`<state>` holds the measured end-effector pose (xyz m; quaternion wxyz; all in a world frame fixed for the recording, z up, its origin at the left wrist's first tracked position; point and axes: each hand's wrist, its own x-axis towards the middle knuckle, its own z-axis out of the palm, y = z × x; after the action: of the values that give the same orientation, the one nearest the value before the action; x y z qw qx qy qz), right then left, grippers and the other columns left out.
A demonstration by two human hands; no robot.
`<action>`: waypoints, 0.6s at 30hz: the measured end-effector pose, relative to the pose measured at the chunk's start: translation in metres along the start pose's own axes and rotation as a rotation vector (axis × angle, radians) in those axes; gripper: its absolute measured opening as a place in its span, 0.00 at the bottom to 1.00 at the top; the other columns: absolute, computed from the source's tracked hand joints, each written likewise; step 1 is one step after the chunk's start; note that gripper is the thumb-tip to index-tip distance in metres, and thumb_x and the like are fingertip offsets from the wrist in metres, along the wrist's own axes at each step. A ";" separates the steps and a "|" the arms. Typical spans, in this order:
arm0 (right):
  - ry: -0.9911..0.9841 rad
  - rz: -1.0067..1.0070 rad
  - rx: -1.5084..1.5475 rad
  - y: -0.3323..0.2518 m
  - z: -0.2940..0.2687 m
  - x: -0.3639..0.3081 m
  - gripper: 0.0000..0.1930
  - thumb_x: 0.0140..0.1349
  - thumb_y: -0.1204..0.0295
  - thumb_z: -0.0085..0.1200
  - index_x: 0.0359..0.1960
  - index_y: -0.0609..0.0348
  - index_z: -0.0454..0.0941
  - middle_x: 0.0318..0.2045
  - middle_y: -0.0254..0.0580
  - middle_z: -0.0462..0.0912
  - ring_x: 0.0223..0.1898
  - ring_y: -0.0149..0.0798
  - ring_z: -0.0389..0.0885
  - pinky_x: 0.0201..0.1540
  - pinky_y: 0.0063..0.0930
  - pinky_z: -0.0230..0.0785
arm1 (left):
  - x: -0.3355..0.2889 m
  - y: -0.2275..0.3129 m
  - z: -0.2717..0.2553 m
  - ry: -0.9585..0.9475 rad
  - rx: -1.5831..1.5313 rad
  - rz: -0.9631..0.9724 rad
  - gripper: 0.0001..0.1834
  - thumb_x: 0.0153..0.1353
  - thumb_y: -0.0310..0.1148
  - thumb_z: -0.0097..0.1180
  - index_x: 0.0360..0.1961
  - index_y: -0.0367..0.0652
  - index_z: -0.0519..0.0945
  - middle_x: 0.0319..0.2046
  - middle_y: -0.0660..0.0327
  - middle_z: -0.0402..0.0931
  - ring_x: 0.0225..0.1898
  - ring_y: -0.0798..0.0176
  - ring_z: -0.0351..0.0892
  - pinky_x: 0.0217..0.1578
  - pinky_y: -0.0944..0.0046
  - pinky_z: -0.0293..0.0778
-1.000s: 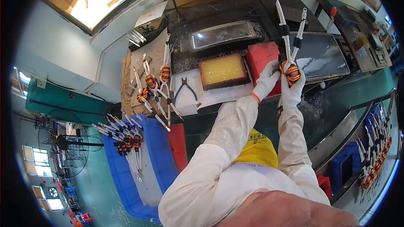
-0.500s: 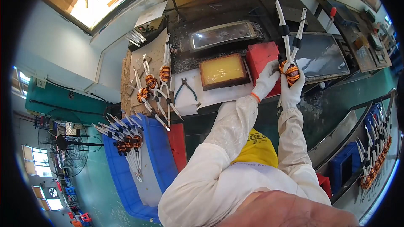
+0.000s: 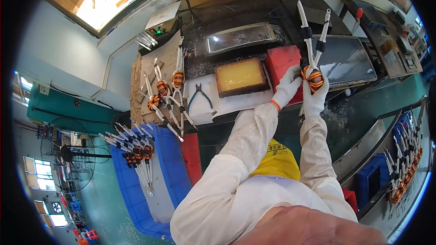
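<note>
A toroidal coil (image 3: 314, 80) wound with orange wire over a dark core is held in front of me at the right of the bench. Its white sleeved leads, with black bands and metal lugs, point up and away. My right hand (image 3: 315, 102), in a white glove, is wrapped round the coil from below and the right. At the coil's left side, the gloved fingers of my left hand (image 3: 288, 84) are closed against the coil and the base of its leads; the fingertips are partly hidden. A red box (image 3: 282, 59) stands just beyond my left hand.
A tray of yellow material (image 3: 240, 77) and green-handled cutters (image 3: 200, 97) lie left of my hands. Several similar coils (image 3: 162, 87) rest on a board, more in a blue bin (image 3: 170, 165). Behind are a rectangular metal pot (image 3: 240, 38) and a dark glossy plate (image 3: 347, 59).
Both hands and the coil have stayed in nearly the same place. On the control box at the back left, a green light now shows.
</note>
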<state>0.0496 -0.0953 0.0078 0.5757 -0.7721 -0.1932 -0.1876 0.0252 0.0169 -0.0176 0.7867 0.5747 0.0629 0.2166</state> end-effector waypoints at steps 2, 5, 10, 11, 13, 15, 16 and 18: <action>0.001 0.011 -0.008 0.002 0.000 0.001 0.33 0.57 0.73 0.69 0.62 0.63 0.64 0.55 0.52 0.73 0.56 0.47 0.76 0.60 0.36 0.68 | 0.000 0.001 0.002 0.019 0.000 -0.020 0.26 0.65 0.17 0.47 0.65 0.35 0.65 0.60 0.53 0.73 0.63 0.59 0.71 0.65 0.62 0.65; 0.011 -0.012 0.024 0.008 0.001 0.002 0.33 0.57 0.72 0.69 0.62 0.63 0.65 0.56 0.52 0.73 0.56 0.47 0.76 0.60 0.36 0.68 | 0.002 0.001 0.002 0.009 0.023 -0.009 0.26 0.64 0.17 0.47 0.65 0.36 0.65 0.59 0.54 0.73 0.63 0.59 0.72 0.65 0.63 0.65; -0.004 0.014 0.021 -0.001 0.000 0.002 0.33 0.57 0.73 0.69 0.62 0.63 0.65 0.56 0.52 0.72 0.57 0.48 0.75 0.61 0.37 0.68 | 0.003 -0.004 -0.001 0.016 0.012 0.001 0.26 0.65 0.18 0.47 0.65 0.36 0.65 0.59 0.54 0.73 0.63 0.60 0.71 0.64 0.63 0.65; -0.005 0.012 0.023 -0.001 0.001 0.003 0.33 0.57 0.73 0.69 0.62 0.63 0.65 0.56 0.52 0.72 0.57 0.48 0.75 0.61 0.37 0.68 | 0.003 -0.005 -0.002 0.023 0.015 -0.007 0.26 0.65 0.18 0.47 0.65 0.36 0.65 0.59 0.54 0.73 0.63 0.60 0.71 0.64 0.63 0.65; -0.005 0.016 0.010 0.005 0.001 0.000 0.33 0.56 0.73 0.69 0.62 0.63 0.65 0.56 0.52 0.72 0.57 0.48 0.75 0.61 0.37 0.68 | 0.001 -0.002 0.000 0.024 0.002 -0.030 0.26 0.65 0.18 0.47 0.65 0.36 0.66 0.59 0.55 0.73 0.63 0.60 0.71 0.64 0.63 0.65; 0.004 0.002 0.011 0.007 0.001 -0.001 0.33 0.56 0.73 0.69 0.62 0.63 0.65 0.56 0.52 0.72 0.57 0.48 0.75 0.61 0.37 0.68 | -0.001 0.000 0.000 0.024 -0.011 -0.047 0.26 0.65 0.18 0.47 0.65 0.36 0.66 0.59 0.55 0.73 0.63 0.60 0.71 0.65 0.63 0.65; 0.011 -0.014 0.014 0.007 0.001 -0.001 0.33 0.56 0.73 0.69 0.62 0.63 0.65 0.56 0.53 0.72 0.57 0.48 0.75 0.60 0.37 0.68 | -0.002 0.000 0.000 0.020 -0.006 -0.030 0.25 0.65 0.18 0.47 0.65 0.36 0.66 0.59 0.55 0.73 0.63 0.60 0.71 0.64 0.63 0.65; 0.008 -0.011 0.022 0.009 0.001 -0.002 0.33 0.56 0.73 0.69 0.61 0.63 0.65 0.56 0.53 0.72 0.57 0.48 0.75 0.60 0.37 0.68 | -0.003 0.003 0.001 0.005 0.001 -0.015 0.25 0.66 0.19 0.47 0.65 0.36 0.66 0.59 0.55 0.73 0.63 0.60 0.71 0.64 0.63 0.65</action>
<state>0.0526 -0.0966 -0.0003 0.5836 -0.7640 -0.1974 -0.1917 0.0223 0.0153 -0.0153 0.7878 0.5740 0.0693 0.2123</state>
